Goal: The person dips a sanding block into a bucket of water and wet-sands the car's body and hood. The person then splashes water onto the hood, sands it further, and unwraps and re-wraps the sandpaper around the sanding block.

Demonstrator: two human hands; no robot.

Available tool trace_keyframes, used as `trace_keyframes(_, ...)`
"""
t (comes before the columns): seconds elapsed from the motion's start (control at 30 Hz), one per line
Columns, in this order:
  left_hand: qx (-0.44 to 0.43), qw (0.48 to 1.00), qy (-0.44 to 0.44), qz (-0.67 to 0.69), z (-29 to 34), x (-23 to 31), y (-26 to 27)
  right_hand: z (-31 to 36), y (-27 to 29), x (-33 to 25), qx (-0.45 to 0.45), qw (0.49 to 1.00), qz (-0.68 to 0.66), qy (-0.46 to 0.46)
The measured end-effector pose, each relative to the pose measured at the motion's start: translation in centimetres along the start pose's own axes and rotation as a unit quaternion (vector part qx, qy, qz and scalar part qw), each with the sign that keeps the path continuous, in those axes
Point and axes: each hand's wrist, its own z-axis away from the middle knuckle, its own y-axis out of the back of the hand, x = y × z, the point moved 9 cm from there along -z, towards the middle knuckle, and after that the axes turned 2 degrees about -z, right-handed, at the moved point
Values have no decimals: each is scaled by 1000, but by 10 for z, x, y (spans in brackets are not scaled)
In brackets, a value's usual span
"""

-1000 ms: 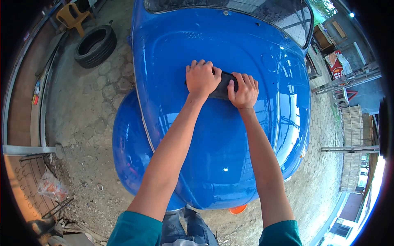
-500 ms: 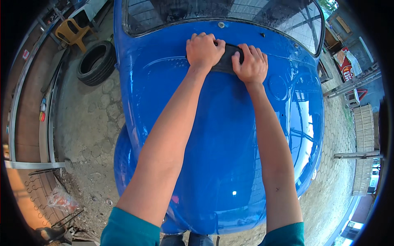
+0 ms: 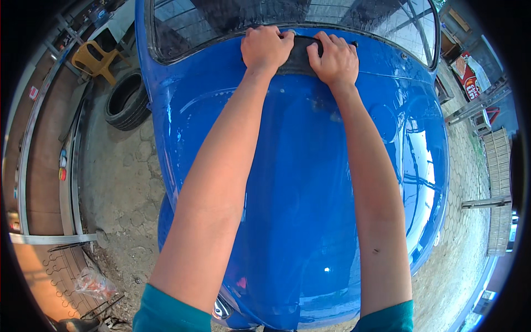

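Both arms reach far forward over the wet, glossy blue car hood. A black, flat, rectangular pad lies against the paint just below the windshield. My left hand is closed over the pad's left end, fingers curled over its far edge. At the other end, my right hand grips it with the thumb on top and fingers bent. What the pad is made of, and its underside, I cannot tell. Droplets and a pale wet streak mark the paint around the hands.
On the left, a black tyre lies near a yellow plastic chair. Metal-framed panels stand along that side, with a clear plastic bag below. Paved ground and a bamboo screen are on the right.
Both hands have slid the pad forward up the hood, closer to the windshield. My view has shifted slightly with them.
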Motion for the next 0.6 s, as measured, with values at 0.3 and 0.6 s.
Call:
trace_keyframes(0.3,14,1000,-22,-18,41,-18,26,23,29,-38,-11,999,-42,3)
trace_keyframes(0.6,12,998,10,-64,147,-42,68,94,80,-87,-42,992,-119,1)
